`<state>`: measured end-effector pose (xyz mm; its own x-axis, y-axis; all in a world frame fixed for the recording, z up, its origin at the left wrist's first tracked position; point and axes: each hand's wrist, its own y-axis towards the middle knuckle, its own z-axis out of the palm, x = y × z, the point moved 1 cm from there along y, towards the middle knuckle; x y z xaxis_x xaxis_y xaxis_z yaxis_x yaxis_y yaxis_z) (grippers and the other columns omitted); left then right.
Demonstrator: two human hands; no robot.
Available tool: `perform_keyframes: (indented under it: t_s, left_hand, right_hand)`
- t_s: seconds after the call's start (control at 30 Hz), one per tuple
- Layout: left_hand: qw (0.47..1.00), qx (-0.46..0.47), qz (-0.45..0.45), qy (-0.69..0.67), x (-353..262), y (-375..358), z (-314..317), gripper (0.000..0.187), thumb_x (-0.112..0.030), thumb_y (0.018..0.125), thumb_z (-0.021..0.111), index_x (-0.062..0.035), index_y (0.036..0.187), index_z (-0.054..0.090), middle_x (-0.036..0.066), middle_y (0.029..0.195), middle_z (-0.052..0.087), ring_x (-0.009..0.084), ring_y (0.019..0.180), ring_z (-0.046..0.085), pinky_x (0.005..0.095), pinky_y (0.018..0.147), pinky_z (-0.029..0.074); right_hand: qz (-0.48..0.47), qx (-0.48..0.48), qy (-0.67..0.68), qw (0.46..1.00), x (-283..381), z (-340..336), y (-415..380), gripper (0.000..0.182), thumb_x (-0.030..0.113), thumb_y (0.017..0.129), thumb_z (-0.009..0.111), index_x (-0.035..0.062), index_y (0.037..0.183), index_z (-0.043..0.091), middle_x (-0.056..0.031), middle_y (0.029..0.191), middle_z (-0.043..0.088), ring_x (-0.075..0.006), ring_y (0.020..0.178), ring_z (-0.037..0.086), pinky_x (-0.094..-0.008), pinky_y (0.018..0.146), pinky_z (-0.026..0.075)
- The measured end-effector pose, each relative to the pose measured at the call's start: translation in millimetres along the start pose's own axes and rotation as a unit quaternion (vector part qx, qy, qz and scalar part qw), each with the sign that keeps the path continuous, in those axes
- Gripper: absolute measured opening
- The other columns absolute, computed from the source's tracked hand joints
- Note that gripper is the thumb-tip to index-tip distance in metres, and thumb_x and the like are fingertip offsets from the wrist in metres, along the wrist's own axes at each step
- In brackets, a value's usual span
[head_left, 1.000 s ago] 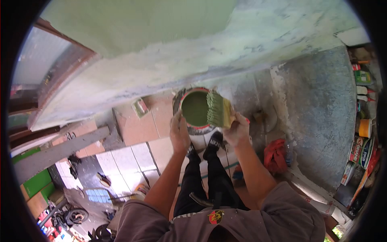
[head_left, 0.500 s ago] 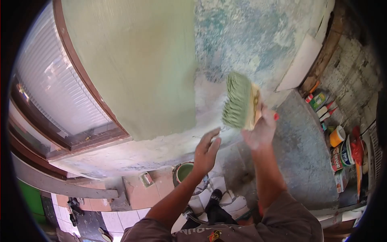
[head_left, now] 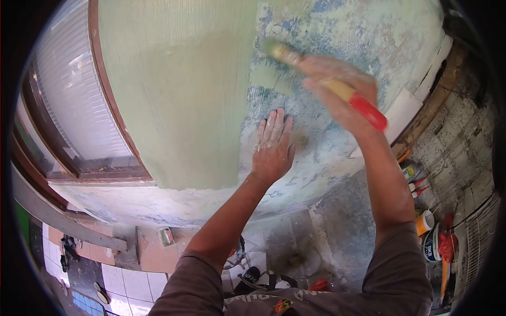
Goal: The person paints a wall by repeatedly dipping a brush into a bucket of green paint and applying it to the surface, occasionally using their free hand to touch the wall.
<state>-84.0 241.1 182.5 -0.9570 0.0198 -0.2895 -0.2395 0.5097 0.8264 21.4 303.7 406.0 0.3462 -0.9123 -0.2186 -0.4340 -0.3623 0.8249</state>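
Note:
In my right hand is a wide paintbrush with a pale wooden handle and a red tip. Its green-coated bristles meet the patchy wall, blurred by motion, just right of the smooth green painted section. Beneath the bristles lies a small fresh green patch. My left hand rests flat against the unpainted blue-and-white mottled wall, fingers stretched upward, close to the edge of the green paint. Whitish residue marks its fingers.
A brown-framed window borders the painted section on the left. Along the right side stand an orange-and-white container, a dark paint tub and several bottles. A small tray-like object lies on the tiled floor.
My right hand has raised the brush from in front of me up onto the wall, leaving a green patch. My left hand has moved up and now lies on the wall.

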Motion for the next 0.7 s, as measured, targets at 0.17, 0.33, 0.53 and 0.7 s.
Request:
perform_keyframes:
  t_s: [0.17,0.33,0.53,0.7]
  left_hand:
    - [0.986,0.036,0.154,0.056,22.1,12.0,11.9,0.062,-0.022,0.097,0.065,-0.0054,0.154,0.049,0.017,0.168,0.038,0.0320,0.157,0.034,0.0502,0.130,0.024]
    - [0.976,-0.007,0.204,0.075,54.2,12.7,35.0,0.056,-0.024,0.101,0.057,-0.0073,0.155,0.050,0.010,0.167,0.042,0.0240,0.156,0.036,0.0449,0.131,0.022]
    - [0.993,-0.009,0.119,0.025,32.3,16.3,24.9,0.068,-0.024,0.096,0.068,-0.0062,0.158,0.045,0.015,0.167,0.042,0.0319,0.155,0.039,0.0508,0.128,0.026]
    - [0.995,-0.054,-0.029,-0.072,8.0,4.5,5.2,0.074,-0.021,0.095,0.070,-0.0019,0.160,0.040,0.027,0.168,0.033,0.0461,0.156,0.030,0.0578,0.127,0.022]
  right_hand:
    - [0.077,0.037,0.094,0.992,19.4,-16.1,14.6,0.023,0.000,0.086,0.080,0.0059,0.109,0.081,-0.0095,0.112,0.080,-0.0239,0.103,0.078,-0.0345,0.094,0.061]
    - [0.054,0.171,0.054,0.982,-3.0,16.2,-0.4,0.023,0.009,0.087,0.081,0.0125,0.110,0.081,-0.0097,0.111,0.080,-0.0253,0.100,0.077,-0.0346,0.091,0.061]
    - [-0.066,0.035,-0.086,0.993,-11.1,-11.2,49.4,0.029,0.009,0.085,0.083,0.0114,0.114,0.080,-0.0048,0.110,0.081,-0.0227,0.101,0.078,-0.0331,0.091,0.062]
    - [-0.120,0.021,-0.220,0.968,-14.2,-5.1,43.3,0.039,0.010,0.083,0.080,0.0158,0.122,0.079,-0.0034,0.116,0.079,-0.0220,0.112,0.074,-0.0350,0.098,0.060]
